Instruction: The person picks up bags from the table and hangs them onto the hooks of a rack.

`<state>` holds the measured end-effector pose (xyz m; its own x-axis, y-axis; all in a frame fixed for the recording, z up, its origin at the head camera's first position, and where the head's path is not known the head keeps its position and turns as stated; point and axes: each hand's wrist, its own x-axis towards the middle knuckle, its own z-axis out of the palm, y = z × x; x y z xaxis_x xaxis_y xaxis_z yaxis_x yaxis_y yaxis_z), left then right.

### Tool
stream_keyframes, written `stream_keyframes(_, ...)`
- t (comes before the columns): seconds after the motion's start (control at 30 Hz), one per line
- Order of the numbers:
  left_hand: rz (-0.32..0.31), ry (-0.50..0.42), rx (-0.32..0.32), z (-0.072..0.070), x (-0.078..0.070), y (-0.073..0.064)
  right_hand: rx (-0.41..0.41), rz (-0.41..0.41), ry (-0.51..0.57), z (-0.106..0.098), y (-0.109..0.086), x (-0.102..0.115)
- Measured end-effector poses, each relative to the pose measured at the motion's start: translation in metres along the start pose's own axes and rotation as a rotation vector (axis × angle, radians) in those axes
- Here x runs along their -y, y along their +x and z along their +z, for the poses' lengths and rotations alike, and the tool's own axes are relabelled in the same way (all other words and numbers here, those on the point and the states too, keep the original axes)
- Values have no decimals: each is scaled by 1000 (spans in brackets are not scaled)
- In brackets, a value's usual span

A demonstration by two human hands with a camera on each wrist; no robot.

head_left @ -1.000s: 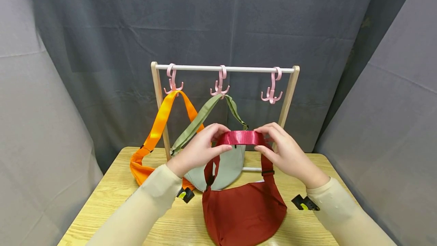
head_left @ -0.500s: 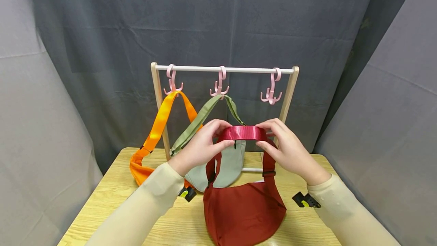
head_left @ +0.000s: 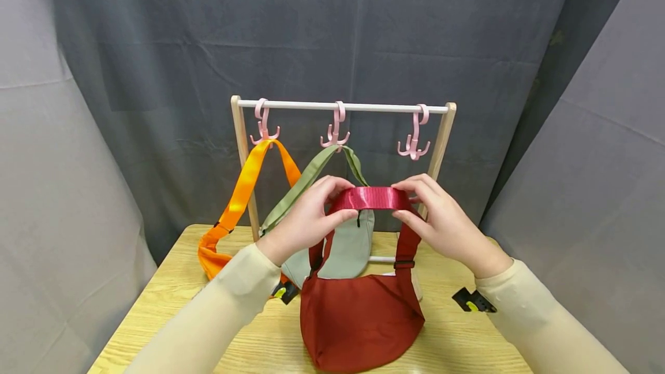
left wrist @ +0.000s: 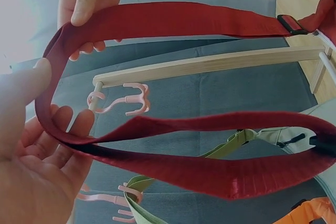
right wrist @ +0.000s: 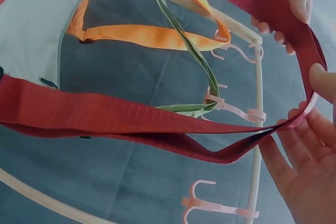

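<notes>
A dark red shoulder bag (head_left: 361, 319) hangs by its strap (head_left: 371, 198) between the hands. My left hand (head_left: 314, 212) pinches the strap's top bend on the left, thumb in front and fingers behind. On the other side my right hand (head_left: 441, 221) pinches the same strap, and a short flat stretch spans the gap. Both wrist views show the strap (left wrist: 184, 19) looped between thumbs and fingers, with a black slider buckle (left wrist: 292, 24) on one side. Behind the red strap is a sage green bag (head_left: 353, 247), partly hidden, its strap over the middle pink hook (head_left: 336, 128).
A rack with wooden posts and a white rail (head_left: 379, 107) stands at the table's back. An orange bag's strap (head_left: 244, 186) hangs on the left pink hook (head_left: 265, 126). The right pink hook (head_left: 414, 137) bears no bag. Grey curtains (head_left: 208, 33) surround the wooden table (head_left: 457, 339).
Both hands have risen slightly with the red strap, and the right hand has shifted a little to the right. The red bag's body has swung slightly left and up.
</notes>
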<state>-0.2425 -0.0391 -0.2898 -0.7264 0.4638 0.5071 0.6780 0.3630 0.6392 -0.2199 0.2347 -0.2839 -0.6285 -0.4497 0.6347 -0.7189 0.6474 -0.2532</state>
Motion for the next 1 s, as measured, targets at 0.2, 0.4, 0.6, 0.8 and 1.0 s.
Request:
stream_keyframes(0.2, 6, 14, 5, -2, -3, 2, 6, -4, -22, -3, 2, 1)
stream_keyframes(0.4, 11, 27, -12, -3, -2, 2, 5, -18, -19, -4, 5, 0)
stream_keyframes(0.6, 9, 53, -9, -2, -1, 2, 5, -44, -30, -4, 7, -2)
stream_keyframes(0.8, 4, 56, -8, -2, -3, 3, 14, -63, -57, -6, 11, -3)
stream_keyframes(1.0, 18, 79, -21, -2, -5, 8, 5, -92, -79, -9, 14, -5)
